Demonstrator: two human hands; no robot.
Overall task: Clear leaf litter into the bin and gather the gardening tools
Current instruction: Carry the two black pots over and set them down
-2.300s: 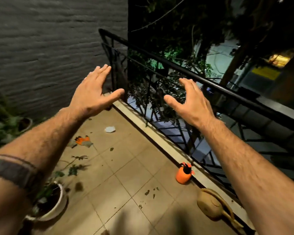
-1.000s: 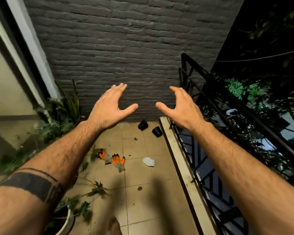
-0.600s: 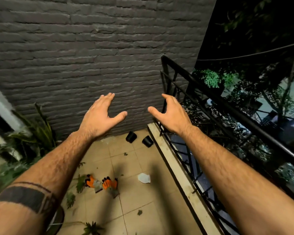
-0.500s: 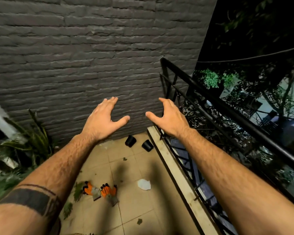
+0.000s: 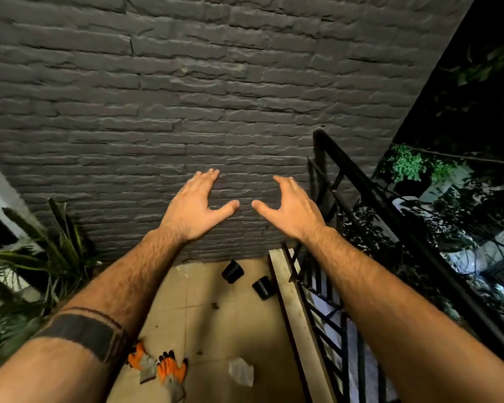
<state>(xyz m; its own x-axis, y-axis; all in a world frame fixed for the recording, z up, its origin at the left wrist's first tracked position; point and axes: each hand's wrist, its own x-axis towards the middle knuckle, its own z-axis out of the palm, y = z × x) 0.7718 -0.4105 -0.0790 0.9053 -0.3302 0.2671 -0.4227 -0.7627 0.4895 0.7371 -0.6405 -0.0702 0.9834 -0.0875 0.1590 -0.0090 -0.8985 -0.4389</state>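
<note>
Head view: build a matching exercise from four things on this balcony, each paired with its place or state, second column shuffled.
Things:
1. gloves
2. black pots
3. left hand
4. railing

Places or states:
A. tipped over on the tiles by the wall
B. along the right edge of the balcony
C. on the tiles near the bottom of the view
D. raised, fingers straight, holding nothing

Pairs: 1-C, 2-A, 3-D, 4-B

2 bare hands (image 5: pixel 194 209) (image 5: pixel 290 212) outstretched, empty
</note>
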